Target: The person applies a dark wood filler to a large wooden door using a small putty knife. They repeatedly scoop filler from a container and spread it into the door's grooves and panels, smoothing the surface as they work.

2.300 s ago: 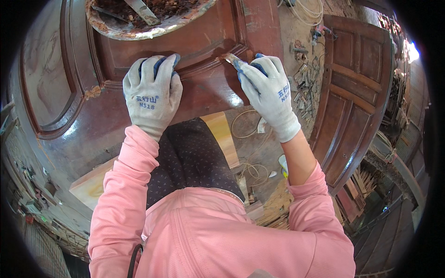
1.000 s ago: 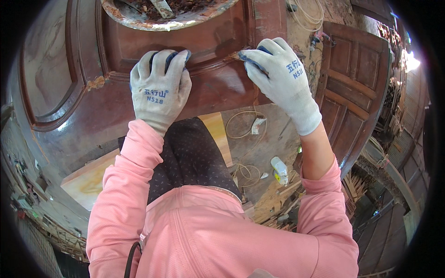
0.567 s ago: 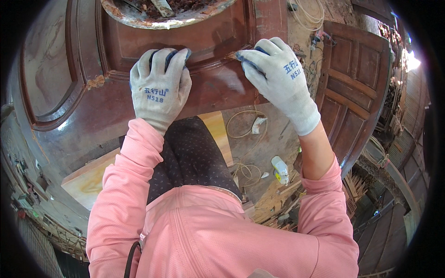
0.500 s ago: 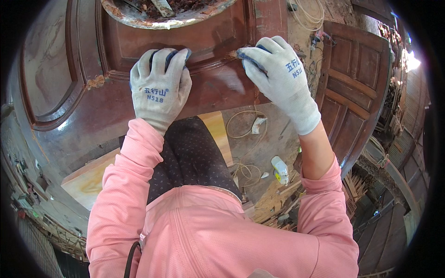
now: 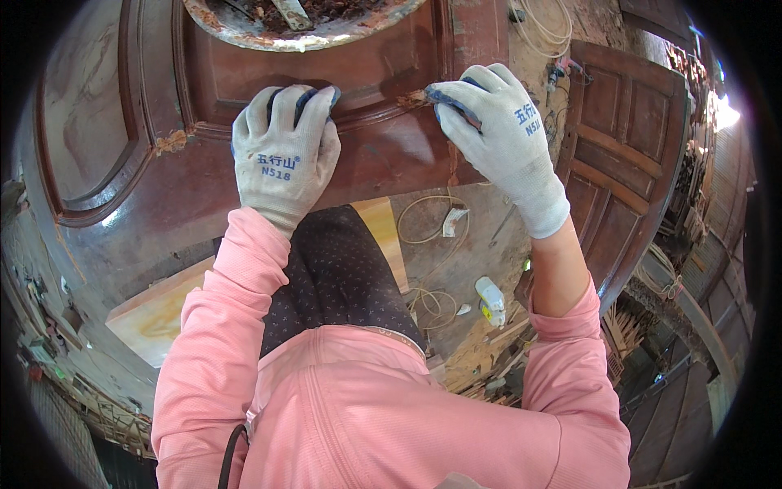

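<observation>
My left hand (image 5: 285, 151), in a white glove with blue coating, is curled on the lower frame of a reddish-brown panelled wooden door (image 5: 383, 171). Its fingertips and palm are hidden, so I cannot make out what it holds, if anything. My right hand (image 5: 497, 130), gloved alike, bends with fingers and thumb close together beside the moulding's right corner. A rough brown patch of filler (image 5: 411, 99) shows at its fingertips; anything pinched there is too small to name. Beyond both hands, a bowl (image 5: 305, 41) of crumbly red-brown paste holds a flat stick (image 5: 293, 15).
Another panelled door (image 5: 619, 155) leans at the right. A pale hose (image 5: 423, 236) coils on the floor near a white bottle (image 5: 490, 300). A yellowish slab (image 5: 155, 314) lies below the worked door, at my legs. Wood scraps (image 5: 623, 334) are heaped at the lower right.
My right hand has moved slightly right along the door, uncovering more of the brown filler patch. My left hand has kept its place on the frame.
</observation>
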Tool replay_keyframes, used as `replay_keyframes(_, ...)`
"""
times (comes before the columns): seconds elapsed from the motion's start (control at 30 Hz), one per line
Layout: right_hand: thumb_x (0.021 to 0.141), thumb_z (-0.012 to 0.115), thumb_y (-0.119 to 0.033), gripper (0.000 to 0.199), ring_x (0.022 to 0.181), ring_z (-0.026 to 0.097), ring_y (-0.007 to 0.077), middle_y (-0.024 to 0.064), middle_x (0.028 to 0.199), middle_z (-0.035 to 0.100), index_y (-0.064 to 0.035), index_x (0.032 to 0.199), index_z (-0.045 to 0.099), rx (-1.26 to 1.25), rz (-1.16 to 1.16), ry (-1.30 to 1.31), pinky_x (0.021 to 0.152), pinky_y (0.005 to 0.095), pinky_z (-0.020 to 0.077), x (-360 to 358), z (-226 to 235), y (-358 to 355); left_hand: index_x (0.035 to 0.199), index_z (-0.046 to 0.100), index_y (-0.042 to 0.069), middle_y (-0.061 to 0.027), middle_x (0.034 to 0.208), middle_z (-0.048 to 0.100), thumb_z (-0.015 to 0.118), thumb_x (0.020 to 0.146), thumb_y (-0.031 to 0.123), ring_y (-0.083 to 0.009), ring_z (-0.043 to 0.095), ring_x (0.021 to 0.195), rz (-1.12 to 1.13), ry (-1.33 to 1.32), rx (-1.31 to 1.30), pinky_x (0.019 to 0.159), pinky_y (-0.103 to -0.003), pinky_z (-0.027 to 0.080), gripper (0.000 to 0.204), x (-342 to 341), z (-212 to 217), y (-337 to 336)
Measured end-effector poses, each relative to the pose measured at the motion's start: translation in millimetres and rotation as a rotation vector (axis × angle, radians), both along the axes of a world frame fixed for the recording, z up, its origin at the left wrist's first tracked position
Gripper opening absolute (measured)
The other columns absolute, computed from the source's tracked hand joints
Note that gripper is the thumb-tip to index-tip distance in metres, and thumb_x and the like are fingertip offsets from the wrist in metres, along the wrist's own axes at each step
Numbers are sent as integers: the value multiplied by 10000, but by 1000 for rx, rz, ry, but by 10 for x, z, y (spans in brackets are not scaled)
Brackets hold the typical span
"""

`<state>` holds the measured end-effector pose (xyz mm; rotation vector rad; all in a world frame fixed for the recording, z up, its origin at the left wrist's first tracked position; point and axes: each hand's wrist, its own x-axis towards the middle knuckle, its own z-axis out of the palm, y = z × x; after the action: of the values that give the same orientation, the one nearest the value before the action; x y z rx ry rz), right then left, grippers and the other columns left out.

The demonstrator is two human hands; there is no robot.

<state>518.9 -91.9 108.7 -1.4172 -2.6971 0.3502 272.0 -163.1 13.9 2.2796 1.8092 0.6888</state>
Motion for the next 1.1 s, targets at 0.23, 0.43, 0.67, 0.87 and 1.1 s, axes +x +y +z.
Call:
replay_keyframes(0.23, 892, 668, -228, 185, 970, 656, 302, 81, 934, 708, -100, 973, 773, -113, 103, 0, 888, 429, 538, -20, -112, 322, 1287, 670, 210, -36, 1243, 606, 695, 901, 222, -294, 546, 1222, 7, 15, 2, 1007, -475, 457, 387, 2, 2, 3)
replay_keyframes(0.43, 908, 682, -244, 251, 997, 691, 312, 116, 1011, 740, -51, 1049, 761, -277, 129, -49, 923, 406, 551, -65, -124, 597, 1288, 671, 207, -41, 1242, 608, 692, 908, 224, -296, 549, 1213, 5, 22, -5, 1001, -478, 460, 381, 9, 9, 1)
replay_keyframes(0.67, 934, 721, -281, 288, 833, 688, 150, 62, 930, 759, -58, 1102, 790, -678, -212, 137, 780, 304, 556, 100, 232, 632, 1320, 678, 194, -58, 1260, 630, 683, 911, 216, -317, 558, 1226, 10, -9, -55, 1048, -488, 437, 409, 4, 43, -9)
replay_keyframes(0.87, 998, 678, -130, 263, 908, 649, 74, 15, 1001, 756, 52, 1172, 752, -502, -538, 516, 821, 231, 518, 303, 202, 229, 1246, 698, 176, -49, 1190, 638, 711, 862, 165, -312, 594, 1161, 0, -93, 4, 974, -475, 476, 385, 22, 50, 13)
replay_keyframes(1.1, 1030, 657, -76, 265, 1025, 621, 81, 30, 1137, 714, 48, 1251, 734, -445, -674, 706, 920, 230, 486, 138, 39, -253, 1155, 689, 171, -27, 1124, 629, 705, 886, 189, -279, 598, 1109, -105, -106, -49, 962, -464, 487, 271, 14, 34, 2)
